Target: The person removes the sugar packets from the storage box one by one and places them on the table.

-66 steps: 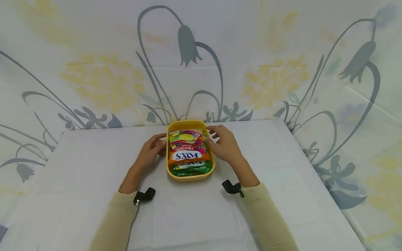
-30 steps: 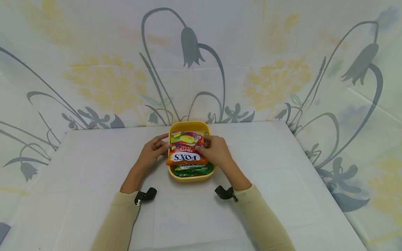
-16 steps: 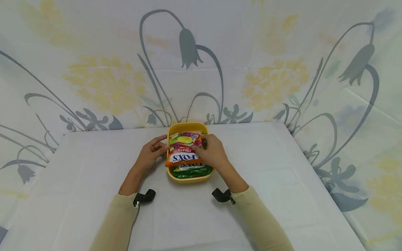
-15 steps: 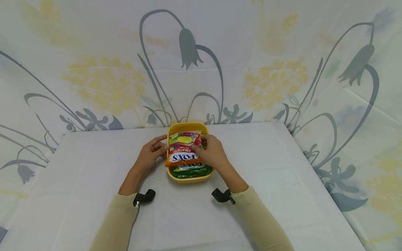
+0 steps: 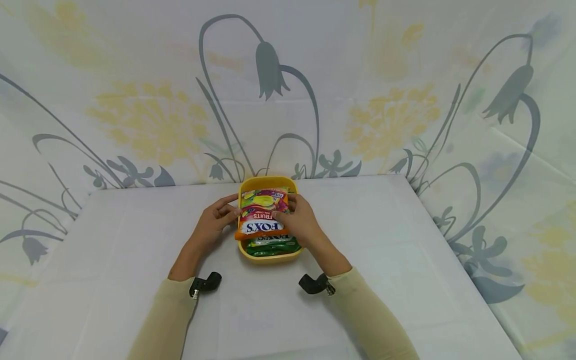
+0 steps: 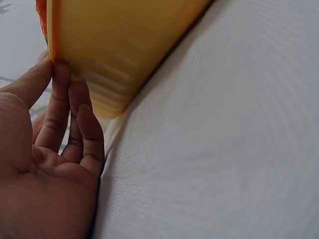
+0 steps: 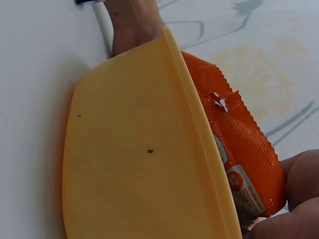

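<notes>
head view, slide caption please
Left hand pinches a yellow tub by the rim while right hand grips a Fox's Fruits packet.

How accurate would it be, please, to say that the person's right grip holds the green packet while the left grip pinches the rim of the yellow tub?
Not quite: the right grip holds the red-and-orange Fox's packet, not the green packet, as the head view shows. The left grip does pinch the rim of the yellow tub.
</notes>
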Demonstrator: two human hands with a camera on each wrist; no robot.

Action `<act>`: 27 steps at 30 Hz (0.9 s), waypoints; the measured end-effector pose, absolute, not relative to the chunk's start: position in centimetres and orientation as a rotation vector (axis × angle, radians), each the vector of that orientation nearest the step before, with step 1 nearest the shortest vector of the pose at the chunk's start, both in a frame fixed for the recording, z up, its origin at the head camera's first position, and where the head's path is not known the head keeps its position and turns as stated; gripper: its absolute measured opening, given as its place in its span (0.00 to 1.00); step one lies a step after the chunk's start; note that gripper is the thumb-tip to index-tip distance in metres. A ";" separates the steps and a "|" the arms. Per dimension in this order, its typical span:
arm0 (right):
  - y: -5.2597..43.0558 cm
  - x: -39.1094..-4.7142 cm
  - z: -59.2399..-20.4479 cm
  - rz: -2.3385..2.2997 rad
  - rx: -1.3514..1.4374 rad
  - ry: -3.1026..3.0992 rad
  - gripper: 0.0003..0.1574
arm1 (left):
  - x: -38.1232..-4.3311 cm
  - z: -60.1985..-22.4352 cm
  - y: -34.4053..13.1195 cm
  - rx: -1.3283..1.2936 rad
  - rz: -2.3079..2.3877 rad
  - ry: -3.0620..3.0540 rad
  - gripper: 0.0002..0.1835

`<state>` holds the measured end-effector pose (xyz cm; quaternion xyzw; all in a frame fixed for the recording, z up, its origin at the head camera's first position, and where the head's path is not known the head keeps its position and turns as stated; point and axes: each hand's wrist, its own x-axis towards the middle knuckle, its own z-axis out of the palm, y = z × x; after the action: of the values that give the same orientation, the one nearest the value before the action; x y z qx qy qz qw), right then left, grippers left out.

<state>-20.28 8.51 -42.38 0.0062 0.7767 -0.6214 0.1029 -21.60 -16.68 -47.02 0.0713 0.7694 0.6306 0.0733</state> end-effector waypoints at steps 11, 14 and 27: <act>8.8 -20.2 -42.0 -1.919 0.026 2.288 0.39 | -21.9 -47.9 -16.8 0.203 1.889 2.352 0.31; 9.1 -20.4 -41.6 -1.918 0.061 2.304 0.39 | -21.9 -47.9 -16.9 0.203 1.894 2.354 0.31; 11.4 -21.2 -40.4 -1.970 0.121 2.292 0.41 | -22.2 -48.3 -16.8 0.202 1.908 2.349 0.31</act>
<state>-21.24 11.42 -40.40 0.0398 0.7566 -0.6501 0.0585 -22.22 -16.76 -48.25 0.0665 0.7732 0.6283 0.0543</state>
